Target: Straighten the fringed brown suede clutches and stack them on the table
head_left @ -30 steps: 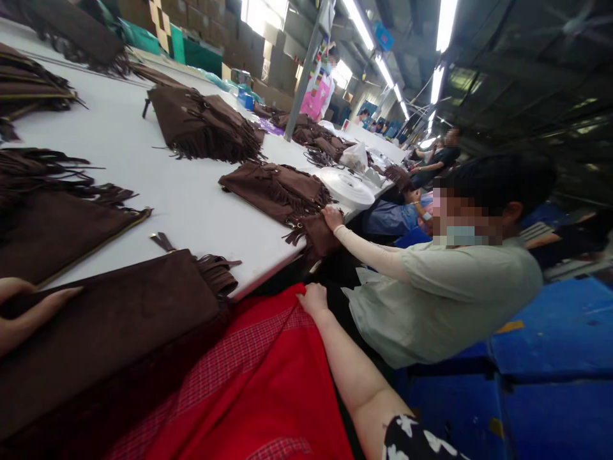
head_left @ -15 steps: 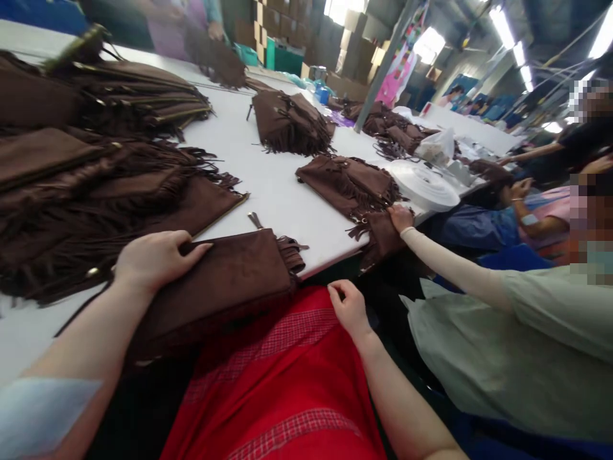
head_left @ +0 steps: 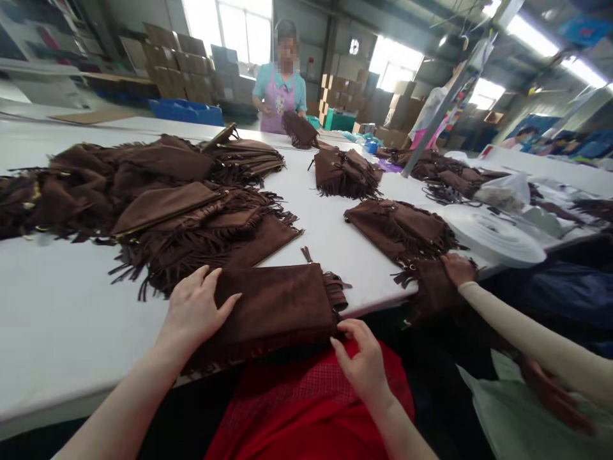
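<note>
A flat brown suede pouch with a fringed edge (head_left: 278, 306) lies at the near edge of the white table (head_left: 71, 306). My left hand (head_left: 196, 310) rests flat on the pouch's left end with fingers spread, holding nothing. My right hand (head_left: 364, 361) is at the pouch's lower right corner, over a red cloth (head_left: 311, 409) on my lap; its fingers are loosely curled and its fingertips touch the pouch's edge. I cannot tell whether they pinch it.
A heap of brown fringed pouches (head_left: 158, 198) fills the table's left and middle. Smaller stacks (head_left: 397, 227) lie further right, beside a white tape roll (head_left: 493, 233). A neighbour's hand (head_left: 457, 268) touches a pouch at right. A person in an apron (head_left: 280, 96) stands across the table.
The view has swung left and level. My left hand has slid onto the pouch's left end. My right hand has risen from the red cloth to the pouch's corner.
</note>
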A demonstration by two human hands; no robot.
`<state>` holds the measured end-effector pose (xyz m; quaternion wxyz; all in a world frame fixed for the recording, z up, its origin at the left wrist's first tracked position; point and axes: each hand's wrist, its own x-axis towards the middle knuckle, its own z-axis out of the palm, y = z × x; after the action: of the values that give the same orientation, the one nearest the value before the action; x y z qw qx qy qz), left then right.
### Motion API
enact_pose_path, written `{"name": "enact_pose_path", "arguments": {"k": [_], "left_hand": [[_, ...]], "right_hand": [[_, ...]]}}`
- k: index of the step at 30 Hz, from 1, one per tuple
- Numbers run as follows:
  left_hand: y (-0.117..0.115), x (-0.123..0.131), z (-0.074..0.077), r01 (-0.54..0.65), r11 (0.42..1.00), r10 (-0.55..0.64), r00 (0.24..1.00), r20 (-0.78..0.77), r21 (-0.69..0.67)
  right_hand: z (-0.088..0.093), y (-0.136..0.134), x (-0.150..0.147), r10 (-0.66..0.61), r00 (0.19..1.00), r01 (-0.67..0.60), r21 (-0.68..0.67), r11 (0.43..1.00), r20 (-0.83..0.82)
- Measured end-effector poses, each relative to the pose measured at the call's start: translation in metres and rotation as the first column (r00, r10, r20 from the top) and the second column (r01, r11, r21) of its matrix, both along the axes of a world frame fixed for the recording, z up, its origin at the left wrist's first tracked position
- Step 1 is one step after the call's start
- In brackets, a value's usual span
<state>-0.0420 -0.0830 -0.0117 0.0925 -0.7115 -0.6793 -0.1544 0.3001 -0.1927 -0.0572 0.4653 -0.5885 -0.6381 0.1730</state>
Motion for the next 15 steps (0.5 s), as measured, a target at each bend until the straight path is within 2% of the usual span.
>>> {"name": "enact_pose_path", "arguments": {"k": [2,4,6,8,11,13,15], "left_hand": [[-0.017,-0.007,0.002,-0.125,0.992,0.125,0.991,0.049,0.008],[-0.026,-0.01,0.004,-0.21,0.977,0.214,0.971,0.105,-0.047],[-0.027,-0.008,0.006,-0.213,0.96,0.241,0.959,0.148,-0.181],[-0.022,-0.003,0.005,-0.166,0.94,0.224,0.959,0.172,-0.299],[-0.01,0.003,0.004,-0.126,0.928,0.191,0.969,0.157,-0.351],[-0.005,0.003,0.004,-0.13,0.925,0.193,0.97,0.147,-0.356],[-0.002,-0.001,0.006,-0.126,0.93,0.186,0.971,0.148,-0.346]], "right_hand": [[-0.012,0.0,0.0,-0.109,0.985,0.102,-0.059,0.993,-0.132],[-0.028,0.003,-0.006,-0.167,0.923,0.111,-0.176,0.978,-0.348],[-0.041,0.008,-0.015,-0.173,0.806,0.017,-0.27,0.963,-0.566],[-0.05,0.013,-0.025,-0.149,0.683,-0.11,-0.302,0.947,-0.715],[-0.052,0.019,-0.037,-0.135,0.57,-0.228,-0.314,0.922,-0.81],[-0.052,0.022,-0.042,-0.164,0.548,-0.248,-0.347,0.904,-0.82],[-0.054,0.025,-0.045,-0.204,0.559,-0.239,-0.392,0.888,-0.804]]}}
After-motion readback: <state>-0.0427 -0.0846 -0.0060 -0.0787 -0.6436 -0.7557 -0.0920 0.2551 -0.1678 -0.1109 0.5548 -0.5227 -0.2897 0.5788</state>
